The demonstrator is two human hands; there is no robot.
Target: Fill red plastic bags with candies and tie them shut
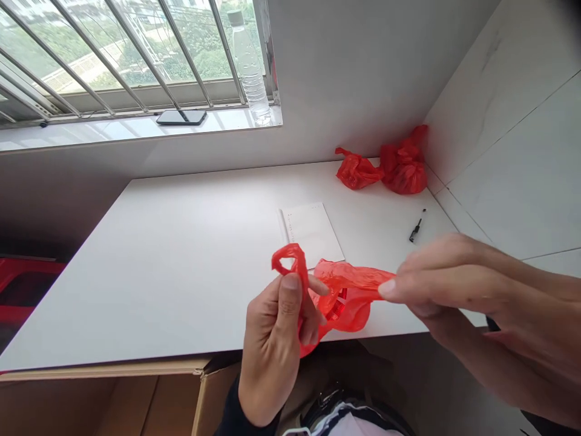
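Note:
A thin red plastic bag (349, 309) is stretched between my two hands at the table's front edge. My left hand (281, 333) pinches one handle, whose loop stands up above the thumb. On the other side, my right hand (445, 284) grips the bag's edge between thumb and fingers and pulls it taut. Something with red and pale markings shows through the bag, but I cannot make out what it is. Just beyond the bag lies a white notebook (311, 230) on the white table (181, 260).
Two knotted red bags (358, 171) (403, 163) sit in the far right corner. A black pen (416, 230) lies at the right. On the windowsill are a phone (181, 117) and a clear bottle (252, 72). An open cardboard box (202, 387) stands below the front edge.

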